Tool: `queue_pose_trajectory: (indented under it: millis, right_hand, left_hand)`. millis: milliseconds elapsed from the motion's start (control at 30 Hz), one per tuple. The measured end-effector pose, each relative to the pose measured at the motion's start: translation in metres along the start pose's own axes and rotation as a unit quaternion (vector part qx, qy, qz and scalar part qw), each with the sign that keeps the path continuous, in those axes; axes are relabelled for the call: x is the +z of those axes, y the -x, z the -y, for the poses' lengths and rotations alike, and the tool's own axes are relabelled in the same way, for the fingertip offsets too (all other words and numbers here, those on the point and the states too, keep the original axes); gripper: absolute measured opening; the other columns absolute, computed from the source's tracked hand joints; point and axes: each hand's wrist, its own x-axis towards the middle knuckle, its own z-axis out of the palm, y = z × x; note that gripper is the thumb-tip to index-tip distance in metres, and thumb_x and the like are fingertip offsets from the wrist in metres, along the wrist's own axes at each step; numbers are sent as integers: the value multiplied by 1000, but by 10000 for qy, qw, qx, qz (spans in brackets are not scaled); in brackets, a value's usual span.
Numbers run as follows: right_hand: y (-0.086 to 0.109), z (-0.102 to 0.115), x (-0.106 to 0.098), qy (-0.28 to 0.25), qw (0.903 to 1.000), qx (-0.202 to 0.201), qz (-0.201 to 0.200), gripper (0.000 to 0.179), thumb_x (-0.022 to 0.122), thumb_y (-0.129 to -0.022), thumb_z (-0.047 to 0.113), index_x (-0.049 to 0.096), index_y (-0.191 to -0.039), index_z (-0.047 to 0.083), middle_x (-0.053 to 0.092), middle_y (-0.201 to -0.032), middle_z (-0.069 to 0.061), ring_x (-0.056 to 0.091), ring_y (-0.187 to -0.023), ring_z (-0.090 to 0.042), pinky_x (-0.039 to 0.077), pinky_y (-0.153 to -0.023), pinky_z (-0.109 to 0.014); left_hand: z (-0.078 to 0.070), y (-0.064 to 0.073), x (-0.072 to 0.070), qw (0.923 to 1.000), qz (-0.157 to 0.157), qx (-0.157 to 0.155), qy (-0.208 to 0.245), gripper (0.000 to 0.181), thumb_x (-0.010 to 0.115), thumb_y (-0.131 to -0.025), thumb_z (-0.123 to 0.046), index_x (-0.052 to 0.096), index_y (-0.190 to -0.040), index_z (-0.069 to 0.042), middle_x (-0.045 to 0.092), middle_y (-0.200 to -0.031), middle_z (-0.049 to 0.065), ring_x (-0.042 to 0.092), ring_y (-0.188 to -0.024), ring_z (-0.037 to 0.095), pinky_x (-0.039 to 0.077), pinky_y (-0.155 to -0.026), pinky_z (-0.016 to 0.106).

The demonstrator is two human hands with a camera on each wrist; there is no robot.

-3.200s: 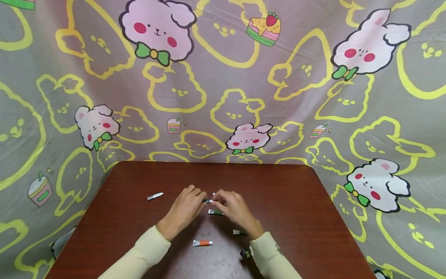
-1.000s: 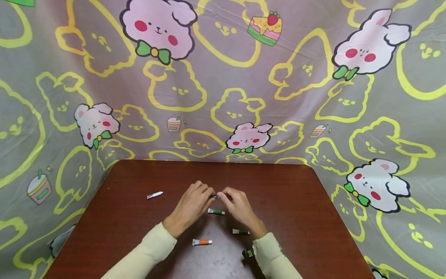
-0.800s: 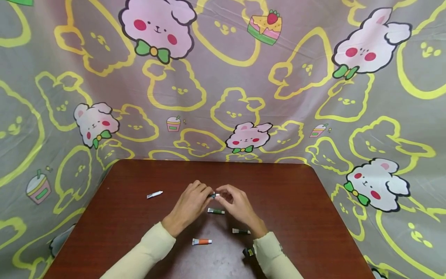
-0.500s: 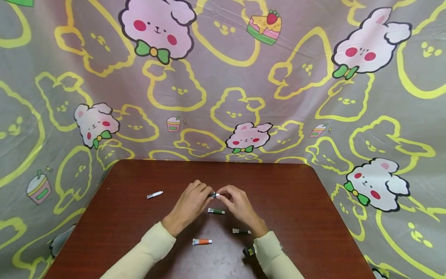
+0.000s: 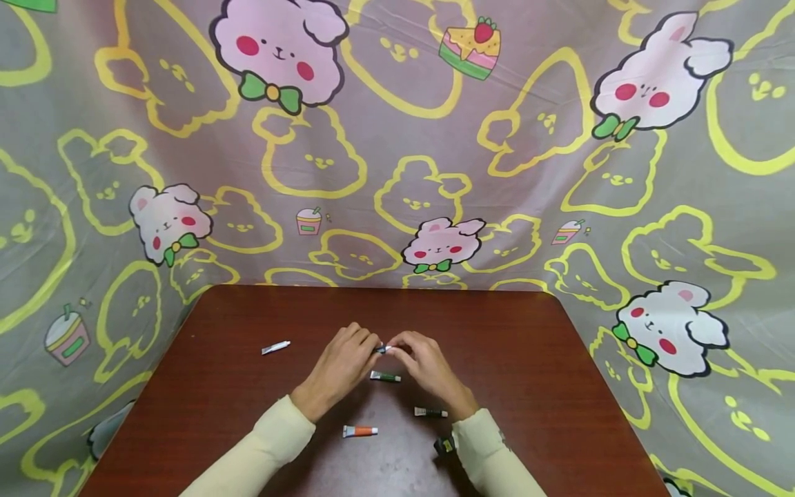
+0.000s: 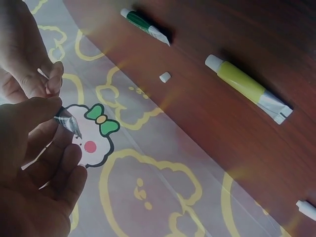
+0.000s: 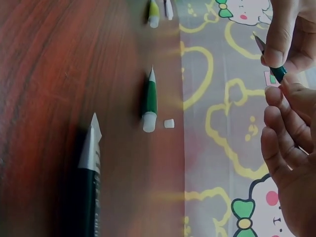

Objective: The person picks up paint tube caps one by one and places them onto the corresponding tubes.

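Note:
The left hand (image 5: 340, 364) holds a small dark teal paint tube (image 7: 278, 74) between thumb and fingers, its flat silver tail (image 6: 69, 123) sticking out in the left wrist view. The right hand (image 5: 430, 367) pinches the tube's white end with thumb and forefinger; whether that is a cap or a nozzle is hard to tell. Both hands are above the middle of the table. Just below them lies a green paint tube (image 5: 386, 377). A small loose white cap (image 6: 165, 77) rests near it, hidden behind the hands in the head view.
On the brown table (image 5: 217, 414) lie an orange tube (image 5: 360, 431) in front, a black tube (image 5: 430, 413) at right and a white tube (image 5: 276, 347) at left. By the right sleeve is a black device (image 5: 444, 446). Patterned cloth (image 5: 397, 138) surrounds the table.
Both hands have shifted slightly right and away since three seconds ago. The right fingertips loosened from the tube's white end about 0.8 s ago, then closed on it again. The tubes on the table stay put.

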Motion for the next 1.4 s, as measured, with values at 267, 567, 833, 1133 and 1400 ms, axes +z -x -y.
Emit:
queue_pose_trajectory:
  millis: [267,567,833,1133,1400]
  right_hand:
    - [-4,-2,1,26,9999,132,88,8,74,-104,20,77,-107,13,76,-101,1,69,-92,-10,63,-76,-43]
    - [-12,-4,1,108,9994,279,-179,9,74,-104,20,78,-106,12,77,-102,0,72,-93,-12,63,-78,-45]
    - [-16,-13,2,410,9987,297,-101,9,75,-104,21,78,-107,13,77,-102,2,72,-94,-11,61,-81,-35]
    - [-21,-27,7,644,9974,328,10,9,75,-103,20,78,-105,12,77,-101,1,73,-96,-15,60,-86,-38]
    - [-26,-36,11,799,9959,404,162,7,77,-102,19,77,-105,13,76,-100,2,71,-93,-14,59,-84,-36]
  left_hand:
    - [3,1,2,9999,100,-61,66,19,88,-91,-20,72,-98,-14,71,-91,1,61,-90,22,50,-75,35]
    - [14,5,8,9996,195,-184,10,23,91,-88,-19,72,-99,-13,72,-91,1,61,-90,23,50,-76,36]
    - [27,15,18,9981,427,-414,-135,23,91,-87,-19,71,-96,-12,72,-91,2,61,-89,25,50,-77,38]
    - [37,25,30,9933,879,-744,-44,21,90,-87,-18,72,-95,-12,74,-91,5,62,-89,28,51,-78,40]
    - [46,35,40,9886,1180,-933,6,20,89,-88,-16,71,-94,-11,75,-90,6,62,-88,28,53,-79,42]
